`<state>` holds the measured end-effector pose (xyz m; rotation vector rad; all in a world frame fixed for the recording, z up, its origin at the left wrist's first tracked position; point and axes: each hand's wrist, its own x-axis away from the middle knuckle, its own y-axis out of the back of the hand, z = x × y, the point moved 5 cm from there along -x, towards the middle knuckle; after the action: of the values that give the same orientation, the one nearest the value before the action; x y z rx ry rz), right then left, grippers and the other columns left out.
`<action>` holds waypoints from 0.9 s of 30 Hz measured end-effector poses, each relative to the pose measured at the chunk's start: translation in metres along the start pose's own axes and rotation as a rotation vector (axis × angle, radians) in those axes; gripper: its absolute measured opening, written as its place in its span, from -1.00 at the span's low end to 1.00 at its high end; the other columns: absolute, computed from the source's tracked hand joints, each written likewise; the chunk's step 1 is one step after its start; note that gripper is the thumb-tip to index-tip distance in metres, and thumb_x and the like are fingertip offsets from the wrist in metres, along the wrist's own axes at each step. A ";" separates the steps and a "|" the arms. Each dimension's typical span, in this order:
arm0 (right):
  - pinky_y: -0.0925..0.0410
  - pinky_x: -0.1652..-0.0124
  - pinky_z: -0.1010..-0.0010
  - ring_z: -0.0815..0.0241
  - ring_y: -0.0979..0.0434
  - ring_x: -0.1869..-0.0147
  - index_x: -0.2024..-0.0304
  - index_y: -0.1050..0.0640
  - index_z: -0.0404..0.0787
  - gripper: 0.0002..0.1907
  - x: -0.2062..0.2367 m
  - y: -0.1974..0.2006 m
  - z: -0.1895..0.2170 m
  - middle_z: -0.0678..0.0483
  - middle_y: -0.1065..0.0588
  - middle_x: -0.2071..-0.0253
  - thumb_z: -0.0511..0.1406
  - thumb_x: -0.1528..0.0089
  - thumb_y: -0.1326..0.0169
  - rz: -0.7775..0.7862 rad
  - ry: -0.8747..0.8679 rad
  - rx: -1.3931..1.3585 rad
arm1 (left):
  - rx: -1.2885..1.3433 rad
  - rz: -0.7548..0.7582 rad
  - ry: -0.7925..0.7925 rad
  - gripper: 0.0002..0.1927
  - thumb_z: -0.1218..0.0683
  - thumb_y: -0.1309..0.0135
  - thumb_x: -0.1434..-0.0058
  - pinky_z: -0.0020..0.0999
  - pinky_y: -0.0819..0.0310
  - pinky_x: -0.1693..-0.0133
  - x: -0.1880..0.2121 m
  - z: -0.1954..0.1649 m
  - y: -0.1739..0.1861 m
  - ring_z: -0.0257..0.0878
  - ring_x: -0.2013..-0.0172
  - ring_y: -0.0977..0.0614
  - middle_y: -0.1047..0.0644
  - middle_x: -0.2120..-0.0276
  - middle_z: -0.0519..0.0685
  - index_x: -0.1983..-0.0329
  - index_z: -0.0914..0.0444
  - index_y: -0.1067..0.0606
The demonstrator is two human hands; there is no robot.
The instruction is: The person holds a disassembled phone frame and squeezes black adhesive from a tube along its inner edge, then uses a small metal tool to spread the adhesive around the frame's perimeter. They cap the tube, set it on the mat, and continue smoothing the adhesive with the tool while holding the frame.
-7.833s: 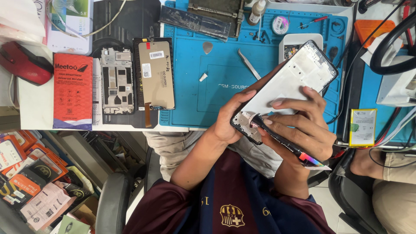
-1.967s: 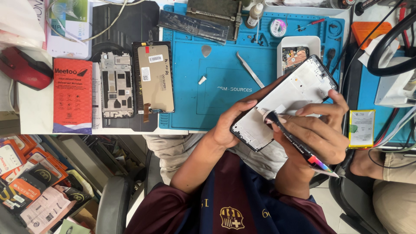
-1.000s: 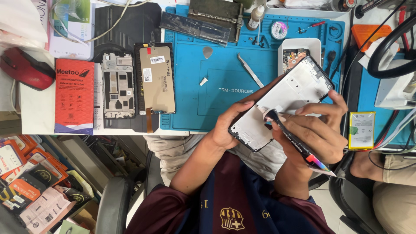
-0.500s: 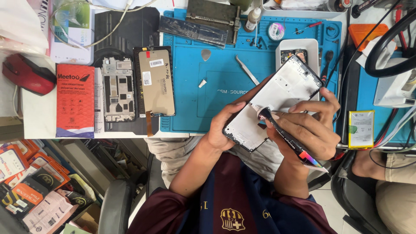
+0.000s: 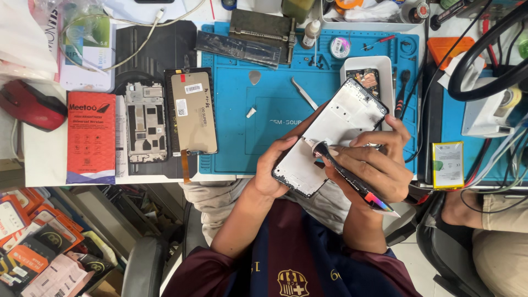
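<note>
Left hand (image 5: 275, 173) clamped on white phone frame (image 5: 333, 135) edge; right hand (image 5: 374, 168) pinching glue tube (image 5: 352, 181); probably light, thin, bendable; best gripped by rims.

White matt plastic phone frame (image 5: 335, 135), smooth. Blue matt rubbery work mat (image 5: 275, 99). Thin shiny metal tweezers (image 5: 304, 93). Glossy red paper packet (image 5: 91, 137). Dark pen-shaped tool (image 5: 352, 179), glossy plastic.

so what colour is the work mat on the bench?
The work mat is bright blue, with moulded compartments along its top edge; the head view, the only one, shows it.
</note>
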<state>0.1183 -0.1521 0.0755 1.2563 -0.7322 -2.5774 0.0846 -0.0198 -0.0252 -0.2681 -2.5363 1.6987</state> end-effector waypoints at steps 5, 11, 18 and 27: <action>-0.14 -0.39 0.06 0.19 -0.51 0.14 0.33 -0.67 -0.14 -0.70 0.000 0.000 0.001 0.16 -0.60 0.40 -0.19 0.03 -0.47 0.005 0.017 -0.019 | -0.004 -0.004 0.004 -0.19 -0.08 0.20 -0.38 -0.10 -0.02 -0.51 -0.002 -0.004 -0.007 -0.01 -0.51 -0.22 -0.15 -0.54 0.18 -0.61 0.37 -0.01; -0.15 -0.41 0.04 0.19 -0.51 0.14 0.32 -0.68 -0.14 -0.75 0.001 0.001 0.001 0.17 -0.59 0.41 -0.27 -0.01 -0.48 -0.006 0.010 0.012 | 0.004 0.019 0.006 -0.19 -0.08 0.20 -0.38 -0.10 -0.03 -0.50 0.000 -0.004 -0.008 -0.01 -0.51 -0.22 -0.15 -0.54 0.18 -0.62 0.35 0.00; -0.14 -0.41 0.02 0.18 -0.52 0.14 0.33 -0.68 -0.13 -0.73 0.002 0.001 0.001 0.17 -0.59 0.42 -0.25 0.01 -0.48 -0.010 0.035 -0.002 | -0.014 0.026 0.011 -0.18 -0.08 0.20 -0.38 -0.12 -0.05 -0.50 0.002 -0.005 -0.009 -0.02 -0.50 -0.24 -0.15 -0.54 0.18 -0.63 0.36 0.01; -0.16 -0.40 0.02 0.18 -0.50 0.15 0.33 -0.69 -0.16 -0.76 0.000 0.003 0.005 0.18 -0.58 0.43 -0.29 -0.01 -0.49 -0.009 0.028 0.047 | -0.014 0.036 0.017 -0.18 -0.08 0.19 -0.38 -0.13 -0.07 -0.49 0.002 -0.004 -0.009 -0.03 -0.50 -0.25 -0.15 -0.54 0.19 -0.62 0.37 0.02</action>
<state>0.1142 -0.1524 0.0796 1.3093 -0.7885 -2.5590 0.0819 -0.0195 -0.0151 -0.3295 -2.5475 1.6836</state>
